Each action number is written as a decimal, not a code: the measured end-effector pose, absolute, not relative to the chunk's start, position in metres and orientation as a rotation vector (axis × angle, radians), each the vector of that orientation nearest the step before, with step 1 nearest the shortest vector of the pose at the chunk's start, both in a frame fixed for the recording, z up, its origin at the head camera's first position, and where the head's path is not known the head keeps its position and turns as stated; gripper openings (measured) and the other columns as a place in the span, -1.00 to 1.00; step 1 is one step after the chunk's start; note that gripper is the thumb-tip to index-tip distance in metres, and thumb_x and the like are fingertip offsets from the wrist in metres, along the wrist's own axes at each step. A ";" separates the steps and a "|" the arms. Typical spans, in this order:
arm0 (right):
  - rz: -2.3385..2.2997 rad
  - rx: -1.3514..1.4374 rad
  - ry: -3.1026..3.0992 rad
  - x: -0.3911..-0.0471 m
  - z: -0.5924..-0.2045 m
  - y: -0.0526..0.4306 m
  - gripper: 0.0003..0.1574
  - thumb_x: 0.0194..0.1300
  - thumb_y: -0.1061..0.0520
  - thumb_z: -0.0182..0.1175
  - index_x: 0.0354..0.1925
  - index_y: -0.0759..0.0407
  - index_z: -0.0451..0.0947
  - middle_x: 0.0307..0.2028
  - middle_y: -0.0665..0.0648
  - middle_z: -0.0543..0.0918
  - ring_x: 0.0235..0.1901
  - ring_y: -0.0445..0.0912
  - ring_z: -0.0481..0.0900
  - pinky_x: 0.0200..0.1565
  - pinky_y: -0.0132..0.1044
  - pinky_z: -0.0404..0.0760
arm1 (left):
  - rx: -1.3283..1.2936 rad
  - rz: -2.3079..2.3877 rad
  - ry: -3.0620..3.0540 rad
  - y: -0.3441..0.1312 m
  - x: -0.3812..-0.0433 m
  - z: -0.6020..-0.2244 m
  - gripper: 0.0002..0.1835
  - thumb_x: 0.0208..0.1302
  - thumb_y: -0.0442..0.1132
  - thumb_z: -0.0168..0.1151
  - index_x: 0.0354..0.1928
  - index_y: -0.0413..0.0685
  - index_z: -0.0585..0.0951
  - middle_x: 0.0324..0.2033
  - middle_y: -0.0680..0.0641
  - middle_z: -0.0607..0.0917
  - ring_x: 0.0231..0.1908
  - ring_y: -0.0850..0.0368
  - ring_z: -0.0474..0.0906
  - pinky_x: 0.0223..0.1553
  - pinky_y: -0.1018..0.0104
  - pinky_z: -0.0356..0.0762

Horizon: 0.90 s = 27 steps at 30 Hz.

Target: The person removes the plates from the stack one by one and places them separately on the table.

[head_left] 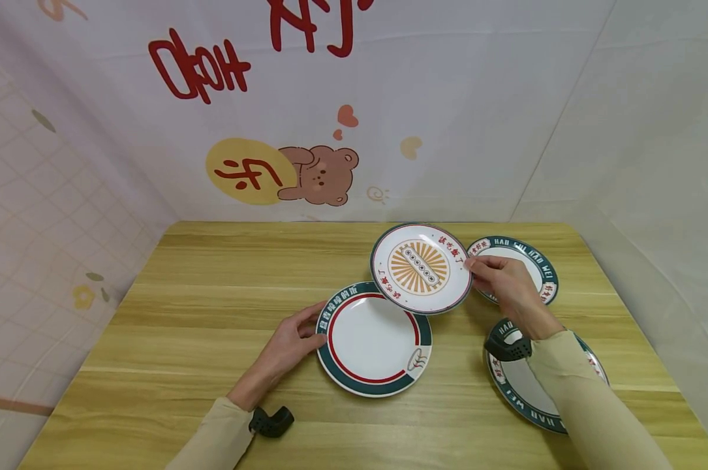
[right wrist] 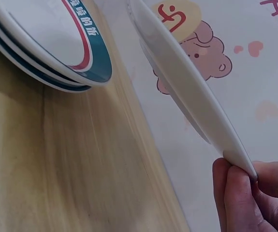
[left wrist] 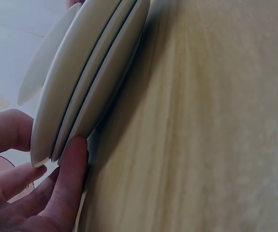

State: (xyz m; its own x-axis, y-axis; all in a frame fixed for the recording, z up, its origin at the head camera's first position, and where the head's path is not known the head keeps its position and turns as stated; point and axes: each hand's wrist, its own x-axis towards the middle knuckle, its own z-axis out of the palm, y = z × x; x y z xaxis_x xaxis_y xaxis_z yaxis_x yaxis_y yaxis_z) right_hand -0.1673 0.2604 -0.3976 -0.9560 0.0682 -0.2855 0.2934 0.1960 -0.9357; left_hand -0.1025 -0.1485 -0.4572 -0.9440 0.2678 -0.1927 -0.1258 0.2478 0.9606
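My right hand (head_left: 509, 287) pinches the rim of a small white plate (head_left: 383, 261) with an orange sunburst and red writing. The plate is lifted and tilted, its near edge above a stack of green-rimmed plates (head_left: 368, 343). In the right wrist view, its white underside (right wrist: 192, 82) faces the camera, thumb on one face and fingers on the other. My left hand (head_left: 289, 346) holds the stack's left rim. The left wrist view has several layered plate edges (left wrist: 88, 63) between thumb and fingers (left wrist: 71, 164).
Two more green-rimmed plates lie at the right of the wooden table (head_left: 213, 313): a far plate (head_left: 538, 261) behind my right hand and a near plate (head_left: 524, 385) partly under my right forearm. A printed cloth (head_left: 459, 98) hangs behind the table.
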 end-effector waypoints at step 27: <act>-1.890 0.463 2.264 -0.204 -0.405 0.264 -0.34 0.55 0.02 0.18 0.40 0.40 0.39 0.07 0.15 0.55 -0.22 -0.33 0.67 0.02 -0.43 0.64 | 0.122 1.710 2.190 -0.151 -0.107 -0.456 -0.32 0.33 -0.40 0.32 0.50 -0.13 0.41 0.20 -0.25 0.59 0.00 -0.01 0.66 -0.09 0.37 0.60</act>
